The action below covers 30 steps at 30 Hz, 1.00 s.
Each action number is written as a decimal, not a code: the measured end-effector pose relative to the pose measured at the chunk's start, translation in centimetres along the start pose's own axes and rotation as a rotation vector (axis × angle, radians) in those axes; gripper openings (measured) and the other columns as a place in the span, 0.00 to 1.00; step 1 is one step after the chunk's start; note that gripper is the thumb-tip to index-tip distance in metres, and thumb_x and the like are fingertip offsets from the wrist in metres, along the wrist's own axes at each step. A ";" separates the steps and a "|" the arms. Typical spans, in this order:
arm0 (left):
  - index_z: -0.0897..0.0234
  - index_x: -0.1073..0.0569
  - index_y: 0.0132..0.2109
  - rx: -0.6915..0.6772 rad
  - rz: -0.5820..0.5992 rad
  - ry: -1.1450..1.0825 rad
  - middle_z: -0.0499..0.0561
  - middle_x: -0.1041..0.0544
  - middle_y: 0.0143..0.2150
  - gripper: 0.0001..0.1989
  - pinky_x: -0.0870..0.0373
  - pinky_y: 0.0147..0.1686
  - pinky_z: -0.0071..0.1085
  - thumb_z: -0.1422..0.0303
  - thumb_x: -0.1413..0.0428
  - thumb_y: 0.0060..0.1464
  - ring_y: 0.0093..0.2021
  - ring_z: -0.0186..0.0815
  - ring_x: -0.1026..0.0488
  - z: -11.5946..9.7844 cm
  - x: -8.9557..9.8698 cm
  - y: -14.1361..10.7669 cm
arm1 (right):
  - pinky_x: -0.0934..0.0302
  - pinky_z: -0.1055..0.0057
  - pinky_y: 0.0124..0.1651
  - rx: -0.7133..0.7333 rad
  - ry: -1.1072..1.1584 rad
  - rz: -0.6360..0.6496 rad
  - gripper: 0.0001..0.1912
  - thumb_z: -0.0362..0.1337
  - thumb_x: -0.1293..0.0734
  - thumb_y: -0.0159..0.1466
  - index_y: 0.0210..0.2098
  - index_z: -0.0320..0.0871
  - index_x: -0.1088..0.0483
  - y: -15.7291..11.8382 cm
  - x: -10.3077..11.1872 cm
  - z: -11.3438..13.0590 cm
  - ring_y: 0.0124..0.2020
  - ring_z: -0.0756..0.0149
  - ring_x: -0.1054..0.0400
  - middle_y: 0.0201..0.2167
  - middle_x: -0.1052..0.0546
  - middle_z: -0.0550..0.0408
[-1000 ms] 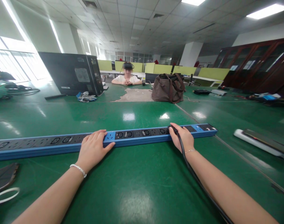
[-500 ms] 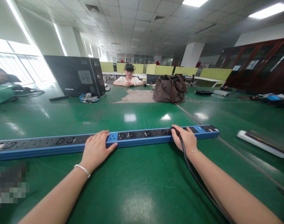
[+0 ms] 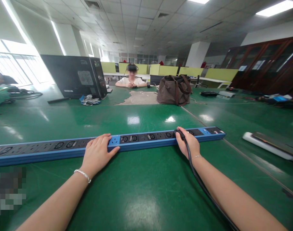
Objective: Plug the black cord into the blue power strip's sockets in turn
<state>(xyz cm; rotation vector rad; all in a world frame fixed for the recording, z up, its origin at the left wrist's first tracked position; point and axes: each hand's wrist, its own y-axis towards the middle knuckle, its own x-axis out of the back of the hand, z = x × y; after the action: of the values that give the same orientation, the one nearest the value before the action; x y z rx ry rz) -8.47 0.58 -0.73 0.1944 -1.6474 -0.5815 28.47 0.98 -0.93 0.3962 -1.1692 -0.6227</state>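
A long blue and black power strip (image 3: 139, 146) lies across the green table, with rows of sockets facing up. My left hand (image 3: 97, 154) grips the strip left of its middle, fingers over the top and thumb along the near side. In my right hand (image 3: 189, 143) is a black power plug (image 3: 178, 133), held against the sockets toward the strip's right end. How deep the plug sits is hidden by my fingers. From it a black cable (image 3: 193, 173) runs down beside my right forearm.
A black computer case (image 3: 74, 77) stands at the back left, with gloves (image 3: 90, 100) before it. Opposite sits a person (image 3: 131, 78) behind the table. A brown bag (image 3: 174, 90) stands back right. A white bar-shaped object (image 3: 264, 146) lies at the right.
The view has shifted slightly. Both hands keep the same places on the strip, and the plug stays at about the same socket in my right hand.
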 end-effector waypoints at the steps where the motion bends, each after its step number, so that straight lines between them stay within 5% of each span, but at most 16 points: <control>1: 0.65 0.31 0.51 0.000 0.002 -0.001 0.58 0.28 0.55 0.25 0.39 0.53 0.46 0.51 0.51 0.54 0.55 0.47 0.32 0.0 0.0 0.0 | 0.35 0.61 0.47 0.004 0.026 -0.020 0.20 0.44 0.41 0.62 0.49 0.44 0.27 0.1 -0.2 0.0 0.43 0.56 0.27 0.42 0.21 0.48; 9: 0.67 0.32 0.51 0.004 0.018 0.011 0.59 0.28 0.55 0.26 0.39 0.53 0.46 0.51 0.52 0.55 0.55 0.47 0.32 -0.1 0.1 0.1 | 0.38 0.60 0.52 0.027 0.166 -0.056 0.21 0.45 0.41 0.61 0.43 0.41 0.24 0.4 -0.7 -0.3 0.44 0.56 0.28 0.41 0.21 0.46; 16: 0.66 0.32 0.51 0.005 0.015 0.007 0.59 0.28 0.55 0.26 0.39 0.53 0.46 0.50 0.52 0.54 0.55 0.48 0.32 0.0 0.0 0.1 | 0.39 0.63 0.51 -0.243 0.453 -0.240 0.26 0.52 0.44 0.62 0.43 0.41 0.24 0.7 0.0 -0.1 0.45 0.57 0.29 0.41 0.21 0.46; 20: 0.65 0.31 0.51 0.011 0.016 -0.005 0.59 0.28 0.55 0.26 0.39 0.54 0.46 0.51 0.52 0.54 0.55 0.48 0.32 0.0 0.0 0.1 | 0.40 0.62 0.53 -0.218 0.486 -0.188 0.25 0.52 0.42 0.62 0.43 0.40 0.24 0.3 0.0 0.2 0.47 0.56 0.29 0.42 0.21 0.46; 27: 0.64 0.31 0.51 0.013 0.008 -0.025 0.60 0.28 0.55 0.24 0.40 0.54 0.47 0.52 0.52 0.55 0.56 0.48 0.33 -0.2 0.0 0.1 | 0.40 0.63 0.56 0.103 0.507 0.030 0.23 0.46 0.42 0.64 0.54 0.44 0.32 -1.4 -0.7 7.0 0.53 0.61 0.33 0.53 0.27 0.51; 30: 0.64 0.31 0.50 0.007 0.004 -0.021 0.60 0.28 0.55 0.24 0.40 0.54 0.47 0.52 0.52 0.55 0.55 0.47 0.33 -0.2 0.0 0.0 | 0.40 0.64 0.56 0.161 0.514 0.127 0.19 0.43 0.43 0.65 0.51 0.47 0.30 -1.7 -1.3 10.6 0.51 0.63 0.31 0.51 0.25 0.54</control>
<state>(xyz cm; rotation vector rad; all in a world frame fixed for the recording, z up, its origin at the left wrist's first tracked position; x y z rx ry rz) -8.27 0.54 -0.71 0.1904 -1.6704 -0.5768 17.76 0.79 0.80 0.5749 -0.7442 -0.2886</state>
